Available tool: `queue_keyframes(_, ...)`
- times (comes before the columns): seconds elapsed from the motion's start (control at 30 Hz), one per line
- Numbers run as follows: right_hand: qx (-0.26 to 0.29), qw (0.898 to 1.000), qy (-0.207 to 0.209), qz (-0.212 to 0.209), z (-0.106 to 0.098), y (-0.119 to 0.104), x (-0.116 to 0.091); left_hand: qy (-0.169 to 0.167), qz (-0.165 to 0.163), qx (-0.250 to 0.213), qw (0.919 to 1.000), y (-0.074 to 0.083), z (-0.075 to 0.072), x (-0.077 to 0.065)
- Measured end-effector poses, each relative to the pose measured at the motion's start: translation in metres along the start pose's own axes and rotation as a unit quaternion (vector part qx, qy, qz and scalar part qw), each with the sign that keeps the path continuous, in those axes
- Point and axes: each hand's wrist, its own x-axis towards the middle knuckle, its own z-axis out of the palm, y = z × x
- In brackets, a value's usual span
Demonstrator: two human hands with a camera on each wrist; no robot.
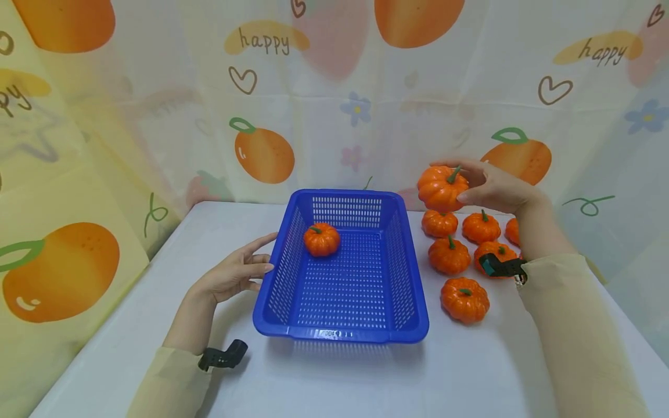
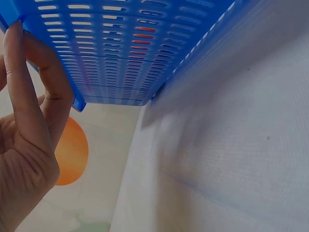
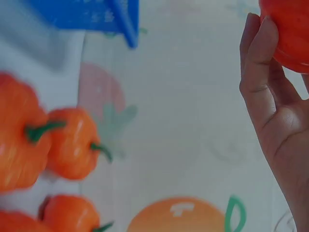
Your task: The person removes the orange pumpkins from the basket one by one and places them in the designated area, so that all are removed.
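Note:
My right hand (image 1: 491, 184) holds an orange mini pumpkin (image 1: 438, 191) with a green stem, raised above the other pumpkins at the back right. Thumb and fingers grip its sides; in the right wrist view part of this pumpkin (image 3: 292, 36) shows at the top right corner. The left hand (image 1: 237, 271) is at the left rim of a blue perforated plastic basket (image 1: 340, 335), fingers bent against the edge. From the left wrist view, its fingertips meet the rim from outside. One pumpkin (image 1: 322, 240) lies inside the basket, toward the back left.
Several more pumpkins stand on the white table (image 1: 235, 377) right of the basket, the closest pumpkin (image 1: 464, 300) at the front of the group. My right forearm partly covers some. A fruit-print cloth (image 1: 324, 116) hangs behind the table and along its sides.

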Motion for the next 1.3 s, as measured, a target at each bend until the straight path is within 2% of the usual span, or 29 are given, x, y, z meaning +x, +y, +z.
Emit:
queue_keyframes(0.23, -0.040, 0.997, 0.049, 0.037, -0.009, 0.023, -0.044, 0.001, 0.000, 0.000, 1.0000, 0.000, -0.002, -0.002)
queue_keyframes(0.5, 0.035, 0.998, 0.037, 0.037, -0.008, 0.051, -0.093, 0.005, -0.009, 0.018, 0.9998, 0.003, -0.002, 0.000)
queue_keyframes(0.67, -0.020, 0.997, 0.053, 0.059, -0.006, 0.064, -0.118, 0.008, -0.012, 0.016, 0.9998, 0.003, -0.002, 0.001)
queue_keyframes(0.73, -0.024, 0.996, 0.053, 0.073, -0.006, 0.069, -0.127, 0.010, -0.013, 0.015, 0.9998, 0.003, -0.001, 0.001)
queue_keyframes(1.0, 0.000, 0.987, 0.021, 0.156, -0.006, 0.087, -0.160, 0.014, -0.018, 0.016, 0.9996, 0.001, 0.000, 0.002)
queue_keyframes(1.17, 0.036, 0.982, -0.016, 0.183, -0.005, 0.098, -0.176, 0.016, -0.018, 0.019, 0.9995, 0.000, -0.001, 0.002)
queue_keyframes(1.3, 0.030, 0.973, -0.014, 0.230, -0.003, 0.103, -0.183, 0.014, -0.017, 0.017, 0.9996, 0.001, 0.000, 0.001)
